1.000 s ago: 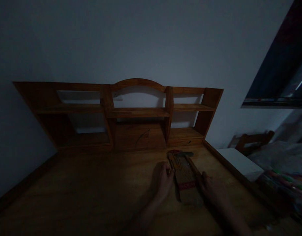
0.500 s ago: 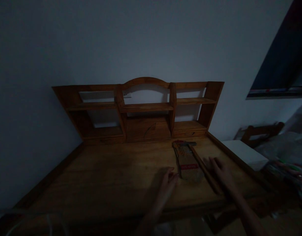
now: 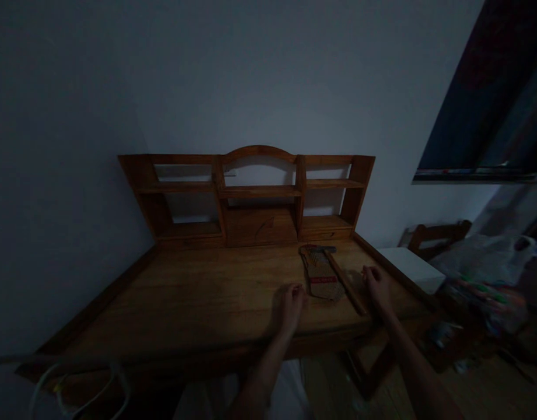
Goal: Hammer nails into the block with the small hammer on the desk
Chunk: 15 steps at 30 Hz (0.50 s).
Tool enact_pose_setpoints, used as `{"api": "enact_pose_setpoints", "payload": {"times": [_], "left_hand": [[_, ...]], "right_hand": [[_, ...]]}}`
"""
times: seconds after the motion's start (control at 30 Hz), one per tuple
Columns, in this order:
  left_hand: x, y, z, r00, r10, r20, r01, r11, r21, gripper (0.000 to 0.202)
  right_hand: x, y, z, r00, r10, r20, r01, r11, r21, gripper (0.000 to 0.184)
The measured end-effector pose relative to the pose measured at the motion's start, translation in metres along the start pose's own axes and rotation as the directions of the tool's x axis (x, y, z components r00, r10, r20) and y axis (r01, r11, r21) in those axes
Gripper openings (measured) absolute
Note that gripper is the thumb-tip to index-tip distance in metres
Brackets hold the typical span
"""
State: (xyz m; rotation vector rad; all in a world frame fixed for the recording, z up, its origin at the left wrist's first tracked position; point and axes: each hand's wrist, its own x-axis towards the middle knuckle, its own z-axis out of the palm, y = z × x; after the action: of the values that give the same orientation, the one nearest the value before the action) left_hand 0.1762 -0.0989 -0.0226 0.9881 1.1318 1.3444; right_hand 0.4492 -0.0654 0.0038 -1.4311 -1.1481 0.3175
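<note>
The room is dim. A flat brown pack with a red band [image 3: 321, 275] lies on the wooden desk [image 3: 198, 297], and a hammer with a wooden handle [image 3: 344, 283] lies along its right side. My left hand [image 3: 291, 304] rests on the desk just left of the pack, fingers curled, holding nothing. My right hand [image 3: 377, 286] rests on the desk right of the hammer handle, close to it, fingers loosely bent and empty.
A wooden shelf unit [image 3: 251, 195] stands at the back of the desk against the wall. A white block [image 3: 411, 268], a wooden chair [image 3: 439, 236] and plastic bags [image 3: 487, 274] are to the right. A white cable [image 3: 76, 385] lies at the lower left.
The view has pulled back from the desk, so its front edge and the floor show. Both hands have drawn away from the pack and hammer and rest beside them.
</note>
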Motion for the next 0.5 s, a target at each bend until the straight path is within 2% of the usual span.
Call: {"api": "enact_pose_setpoints", "payload": {"times": [0.1,0.2,0.3,0.37,0.43,0.5], "left_hand": [[0.014,-0.005,0.008,0.994,-0.113,-0.009,0.109,0.979,-0.169,0.026],[0.023,-0.012,0.015,0.999,-0.034,-0.023,0.027,0.968,-0.249,0.028],[0.025,-0.019,0.018,0.998,0.064,-0.024,-0.067,0.973,-0.219,0.032],[0.025,-0.020,0.017,0.996,0.087,-0.033,-0.092,0.980,-0.179,0.033],[0.024,-0.016,0.017,0.997,0.078,-0.027,-0.081,0.987,-0.138,0.032],[0.024,-0.008,0.017,1.000,0.010,0.002,-0.010,0.995,-0.101,0.030]], "right_hand": [[-0.001,0.002,0.001,0.999,-0.027,0.018,0.028,0.998,-0.056,0.043],[-0.001,0.005,0.001,0.999,-0.020,0.025,0.022,0.996,-0.089,0.044],[0.000,0.006,0.000,0.999,-0.026,0.045,0.030,0.994,-0.105,0.044],[0.000,0.005,-0.001,0.997,-0.040,0.059,0.047,0.992,-0.118,0.043],[-0.001,0.002,-0.001,0.995,-0.052,0.084,0.064,0.986,-0.155,0.043],[-0.003,-0.003,0.003,0.987,-0.041,0.157,0.078,0.968,-0.238,0.043]]}}
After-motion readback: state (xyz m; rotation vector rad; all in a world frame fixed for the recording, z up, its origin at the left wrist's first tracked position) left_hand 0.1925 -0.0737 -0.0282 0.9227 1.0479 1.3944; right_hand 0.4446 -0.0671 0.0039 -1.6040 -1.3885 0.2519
